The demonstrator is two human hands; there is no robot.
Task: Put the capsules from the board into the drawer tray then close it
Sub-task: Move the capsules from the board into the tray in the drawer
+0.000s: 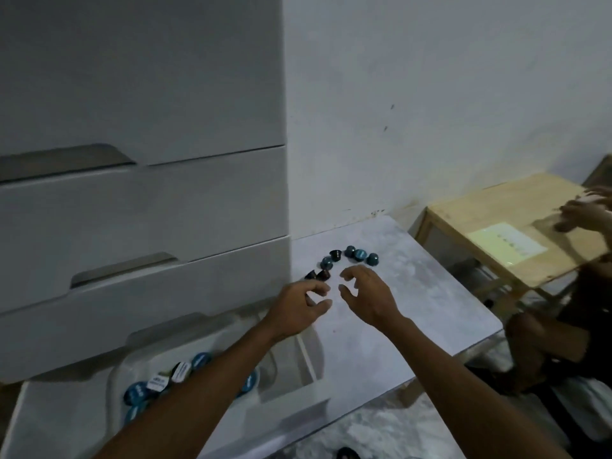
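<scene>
Seven coffee capsules [344, 261] lie in a loose arc on the pale marbled board [414, 299], which serves as the tabletop beside the white drawer cabinet [142, 207]. Four of them are blue, toward the far right of the arc; three are dark, two of those lying together nearest the cabinet.

They look small, light and rigid, with smooth tapered sides that could slip. My judgement is that each is best pinched across the wider rim or gathered several at a time into a cupped palm, since a nudge would roll or tip them.

The left hand [298, 306] hovers just short of the two dark capsules [317, 275], thumb and fingers [319, 288] curled close in a near-pinch but holding nothing that I can see. The right hand [367, 296] hangs near it with fingers spread and bent, empty, the blue capsules [359, 255] just beyond its fingertips.

Below the left forearm the bottom drawer [66, 402] stands pulled out. Its moulded white tray [212, 339] already holds several capsules [165, 380], blue and black, lying foil-side up; the arm hides part of the tray, so the count is unclear. The drawers above it are shut.
</scene>
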